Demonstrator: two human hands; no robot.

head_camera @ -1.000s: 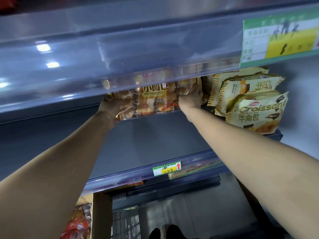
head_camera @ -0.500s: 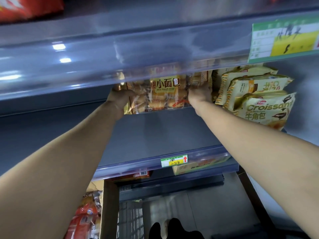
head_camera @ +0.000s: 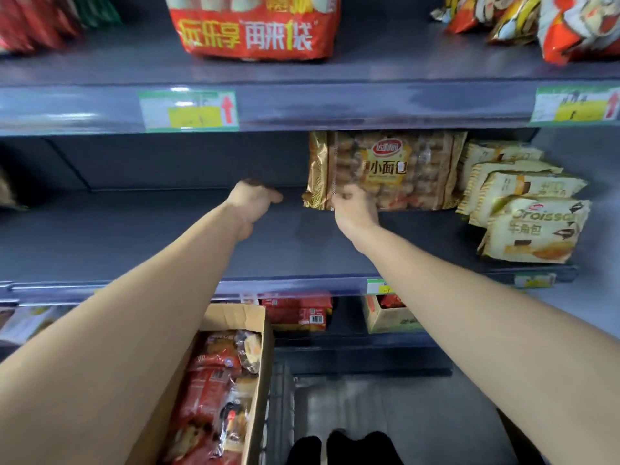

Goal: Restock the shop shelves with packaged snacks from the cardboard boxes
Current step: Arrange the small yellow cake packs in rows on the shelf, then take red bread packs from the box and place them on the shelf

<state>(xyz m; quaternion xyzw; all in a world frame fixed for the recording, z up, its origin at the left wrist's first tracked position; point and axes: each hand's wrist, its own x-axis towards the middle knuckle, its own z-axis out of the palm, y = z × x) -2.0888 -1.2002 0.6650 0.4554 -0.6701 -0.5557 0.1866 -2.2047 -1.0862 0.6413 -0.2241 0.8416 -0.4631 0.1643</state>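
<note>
Right fingers (head_camera: 345,196) grip bread pack (head_camera: 402,169) – lower-left corner

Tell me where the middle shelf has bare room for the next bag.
Bare shelf runs left of the small-bread bag, under the left hand, across to the dark bag at the frame's left edge. The right end is crowded: croissant bags sit close beside the bread bag, where the right hand rests.

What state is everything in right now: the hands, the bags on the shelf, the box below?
Left hand: empty, loosely curled, off the bag.
Right hand: touching the bread bag's lower front; grip unclear.
Bread bag: upright at the shelf back, sealed.
Croissant bags: stacked, leaning, beside the bread bag.
Cardboard box: open, holding red snack packs.
Middle shelf: bare left of the bread bag.
</note>
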